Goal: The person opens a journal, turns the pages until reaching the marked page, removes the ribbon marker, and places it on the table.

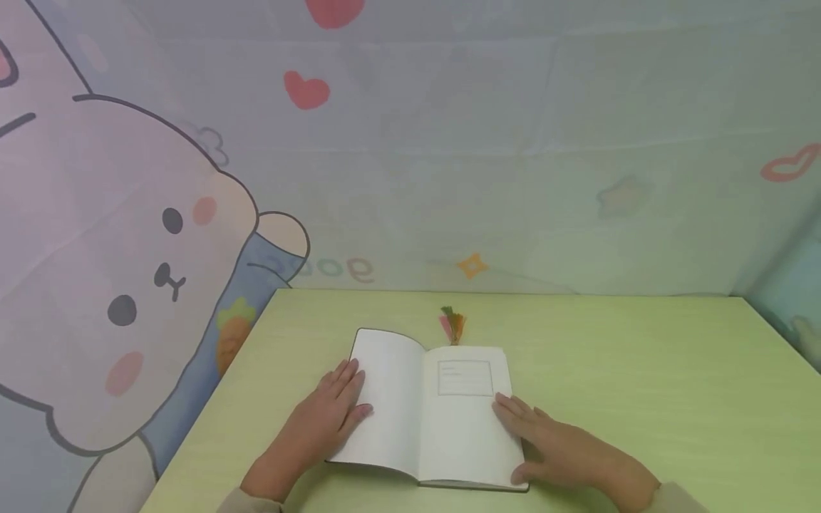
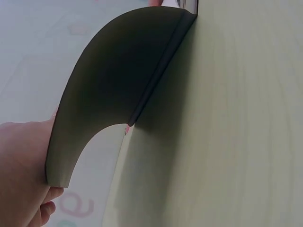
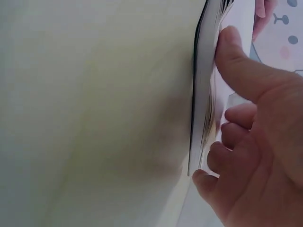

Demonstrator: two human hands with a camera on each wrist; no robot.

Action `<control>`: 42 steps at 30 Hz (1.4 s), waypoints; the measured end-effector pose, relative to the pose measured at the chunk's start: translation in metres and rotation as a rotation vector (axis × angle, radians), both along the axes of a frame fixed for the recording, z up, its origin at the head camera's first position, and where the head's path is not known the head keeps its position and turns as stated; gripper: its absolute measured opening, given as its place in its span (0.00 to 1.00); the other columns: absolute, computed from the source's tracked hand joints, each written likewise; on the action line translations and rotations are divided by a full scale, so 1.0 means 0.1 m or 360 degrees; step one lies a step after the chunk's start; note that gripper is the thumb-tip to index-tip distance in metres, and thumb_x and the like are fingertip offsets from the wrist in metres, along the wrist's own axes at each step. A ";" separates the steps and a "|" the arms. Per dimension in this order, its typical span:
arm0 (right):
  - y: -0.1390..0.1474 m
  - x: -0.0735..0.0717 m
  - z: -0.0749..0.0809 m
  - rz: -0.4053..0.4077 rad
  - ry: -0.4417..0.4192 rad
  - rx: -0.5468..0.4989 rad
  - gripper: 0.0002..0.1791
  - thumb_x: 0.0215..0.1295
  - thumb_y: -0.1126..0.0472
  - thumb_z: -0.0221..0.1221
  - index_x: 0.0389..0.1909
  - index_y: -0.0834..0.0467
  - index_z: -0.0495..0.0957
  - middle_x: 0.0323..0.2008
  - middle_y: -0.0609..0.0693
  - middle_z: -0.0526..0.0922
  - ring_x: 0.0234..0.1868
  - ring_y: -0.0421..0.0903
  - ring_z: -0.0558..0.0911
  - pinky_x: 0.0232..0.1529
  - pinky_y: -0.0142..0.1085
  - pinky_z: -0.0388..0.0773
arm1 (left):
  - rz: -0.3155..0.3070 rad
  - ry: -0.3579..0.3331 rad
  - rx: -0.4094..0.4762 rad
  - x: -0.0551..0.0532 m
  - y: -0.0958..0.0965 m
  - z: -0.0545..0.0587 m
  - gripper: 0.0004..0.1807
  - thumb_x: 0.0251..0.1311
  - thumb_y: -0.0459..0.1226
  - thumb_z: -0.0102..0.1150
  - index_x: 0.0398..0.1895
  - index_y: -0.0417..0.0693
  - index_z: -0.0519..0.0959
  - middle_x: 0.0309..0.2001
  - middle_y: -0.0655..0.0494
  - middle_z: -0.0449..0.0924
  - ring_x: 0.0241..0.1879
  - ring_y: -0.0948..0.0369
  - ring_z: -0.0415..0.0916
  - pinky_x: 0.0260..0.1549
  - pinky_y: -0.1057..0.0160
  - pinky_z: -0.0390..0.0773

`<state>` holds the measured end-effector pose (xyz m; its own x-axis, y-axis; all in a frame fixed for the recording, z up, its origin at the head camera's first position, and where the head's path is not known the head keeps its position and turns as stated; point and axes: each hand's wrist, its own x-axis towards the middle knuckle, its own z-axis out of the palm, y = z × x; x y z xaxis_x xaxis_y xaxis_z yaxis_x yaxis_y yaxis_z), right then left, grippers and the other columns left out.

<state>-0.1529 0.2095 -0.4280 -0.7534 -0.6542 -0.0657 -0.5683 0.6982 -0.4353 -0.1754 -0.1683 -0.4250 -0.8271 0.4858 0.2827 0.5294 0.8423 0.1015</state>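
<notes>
An open notebook point(image 1: 471, 442) with blank white pages and a printed box near the top of its right page lies on the table. My left hand point(image 1: 330, 410) rests over the left edge, thumb on the inner side of the cover. From below, the left wrist view shows that dark cover point(image 2: 113, 75) bowed up off the table. At the right edge of the page block is my right hand point(image 1: 558, 445); its thumb touches the lower corner and its fingertips lie higher along the margin. The right wrist view shows the page edges point(image 3: 206, 94) beside the thumb.
A tassel point(image 1: 452, 325) in green, pink and orange strands sticks out beyond the notebook's top. The pale green table point(image 1: 641, 370) runs back to a cloth backdrop point(image 1: 449, 178) printed with a rabbit, hearts and stars.
</notes>
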 end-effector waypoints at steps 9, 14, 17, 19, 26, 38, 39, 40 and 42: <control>-0.05 -0.06 0.03 0.0063 0.0068 0.0035 0.53 0.51 0.32 0.55 0.69 0.63 0.55 0.69 0.57 0.56 0.69 0.58 0.53 0.64 0.57 0.49 | 0.0052 -0.0055 -0.0073 0.01 -0.02 -0.03 0.30 0.68 0.49 0.44 0.65 0.35 0.64 0.68 0.42 0.57 0.68 0.50 0.52 0.65 0.52 0.55; -0.07 -0.05 0.05 0.0053 0.0059 0.0054 0.50 0.53 0.32 0.54 0.68 0.63 0.57 0.69 0.56 0.58 0.68 0.58 0.55 0.64 0.57 0.50 | 0.0028 0.0044 -0.0079 0.01 -0.02 -0.04 0.29 0.67 0.45 0.47 0.63 0.33 0.65 0.67 0.41 0.59 0.67 0.49 0.54 0.64 0.51 0.57; -0.08 -0.04 0.05 0.0059 0.0101 0.0073 0.49 0.54 0.33 0.53 0.68 0.63 0.58 0.68 0.56 0.59 0.68 0.58 0.56 0.64 0.57 0.50 | 0.0008 0.0072 -0.0064 0.02 -0.02 -0.05 0.29 0.67 0.44 0.48 0.63 0.32 0.65 0.66 0.41 0.60 0.67 0.49 0.54 0.64 0.51 0.57; -0.08 -0.04 0.05 0.0062 0.0139 0.0084 0.48 0.55 0.33 0.52 0.68 0.63 0.59 0.68 0.56 0.60 0.67 0.58 0.57 0.64 0.57 0.51 | -0.0005 0.0080 -0.0055 0.01 -0.02 -0.04 0.28 0.67 0.44 0.48 0.63 0.32 0.64 0.67 0.41 0.59 0.67 0.49 0.54 0.64 0.51 0.57; -0.07 -0.01 0.03 0.0067 0.0324 0.0075 0.48 0.57 0.32 0.49 0.68 0.64 0.58 0.67 0.58 0.61 0.66 0.58 0.60 0.62 0.58 0.54 | -0.0042 0.0118 -0.0078 0.01 0.00 -0.02 0.28 0.67 0.43 0.47 0.63 0.32 0.65 0.66 0.42 0.61 0.67 0.49 0.54 0.63 0.51 0.58; -0.16 0.08 0.09 0.0080 0.0855 -0.0160 0.44 0.59 0.37 0.55 0.69 0.61 0.57 0.69 0.58 0.56 0.68 0.56 0.58 0.68 0.30 0.35 | -0.0050 0.0123 -0.0123 0.02 -0.01 -0.03 0.27 0.68 0.42 0.47 0.63 0.32 0.65 0.66 0.42 0.61 0.67 0.50 0.54 0.64 0.52 0.57; -0.18 0.09 0.10 0.0075 0.0867 -0.0192 0.44 0.60 0.39 0.55 0.69 0.61 0.56 0.70 0.58 0.54 0.68 0.56 0.57 0.69 0.30 0.36 | -0.0052 0.0124 -0.0124 0.02 -0.01 -0.03 0.27 0.68 0.42 0.47 0.63 0.32 0.65 0.66 0.42 0.61 0.67 0.50 0.54 0.64 0.52 0.57; -0.20 0.10 0.12 0.0069 0.0870 -0.0217 0.43 0.61 0.40 0.55 0.70 0.61 0.55 0.70 0.58 0.53 0.69 0.56 0.55 0.69 0.31 0.37 | -0.0052 0.0125 -0.0125 0.02 -0.01 -0.03 0.27 0.68 0.42 0.47 0.63 0.33 0.65 0.66 0.43 0.61 0.67 0.50 0.54 0.64 0.52 0.57; -0.25 0.13 0.15 0.0052 0.0865 -0.0275 0.40 0.64 0.45 0.55 0.70 0.62 0.53 0.70 0.59 0.52 0.69 0.56 0.54 0.69 0.32 0.39 | -0.0053 0.0127 -0.0126 0.02 -0.01 -0.03 0.27 0.68 0.43 0.47 0.63 0.33 0.65 0.66 0.43 0.61 0.67 0.50 0.55 0.64 0.53 0.57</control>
<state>-0.1400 0.1848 -0.4131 -0.6281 -0.6446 0.4358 -0.7627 0.6210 -0.1807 -0.1730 -0.1690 -0.4283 -0.7863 0.5362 0.3069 0.5612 0.8277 -0.0083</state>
